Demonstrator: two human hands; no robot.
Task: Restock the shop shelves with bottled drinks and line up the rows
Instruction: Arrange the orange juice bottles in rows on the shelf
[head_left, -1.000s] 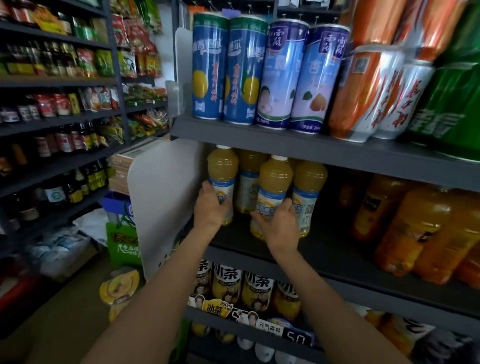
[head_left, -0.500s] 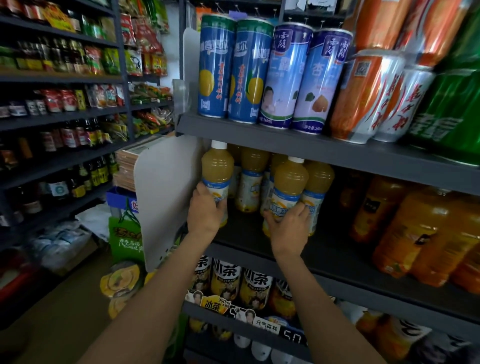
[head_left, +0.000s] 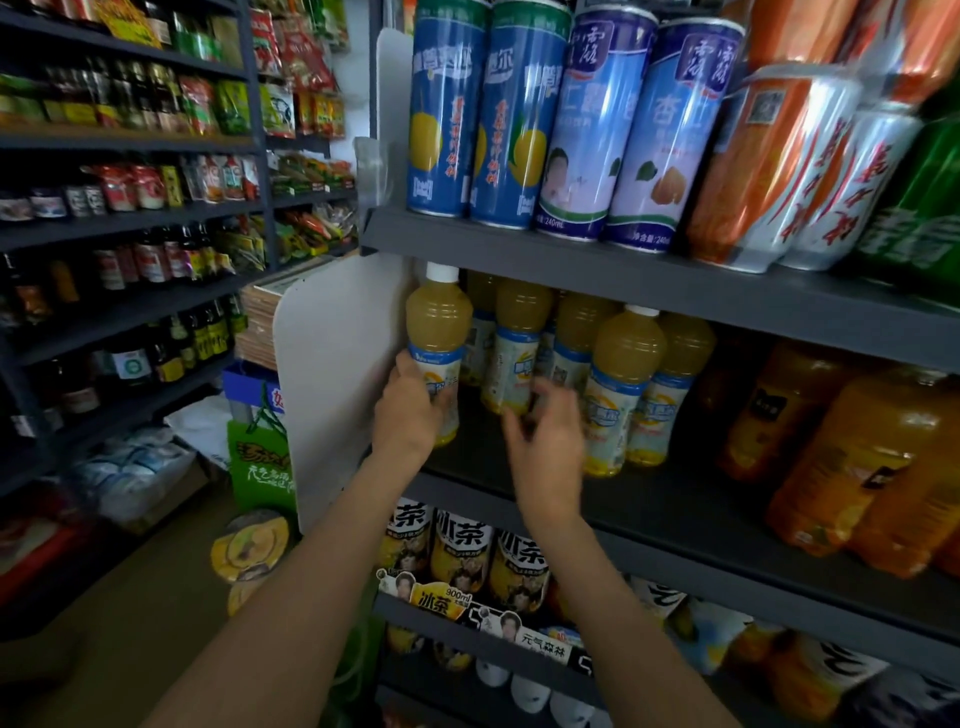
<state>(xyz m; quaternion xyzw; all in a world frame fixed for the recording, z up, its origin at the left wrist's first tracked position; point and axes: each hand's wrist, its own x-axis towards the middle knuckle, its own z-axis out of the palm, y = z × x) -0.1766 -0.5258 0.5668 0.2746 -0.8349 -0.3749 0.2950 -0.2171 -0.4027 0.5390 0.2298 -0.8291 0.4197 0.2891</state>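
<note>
Left hand (head_left: 410, 415) grips the leftmost juice bottle (head_left: 438, 343) at the middle shelf's (head_left: 675, 499) left front edge.
The right hand (head_left: 545, 441), fingers spread and empty, has just released the front bottle (head_left: 621, 384) beside it; that row looks placed.

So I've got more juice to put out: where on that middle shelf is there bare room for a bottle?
The widest bare patch of the middle shelf lies at the front, between the yellow juice bottles and the big orange bottles. Bare shelf also runs along the front edge behind the right hand. The left end is crowded: the left hand grips a bottle against the white divider.
</note>
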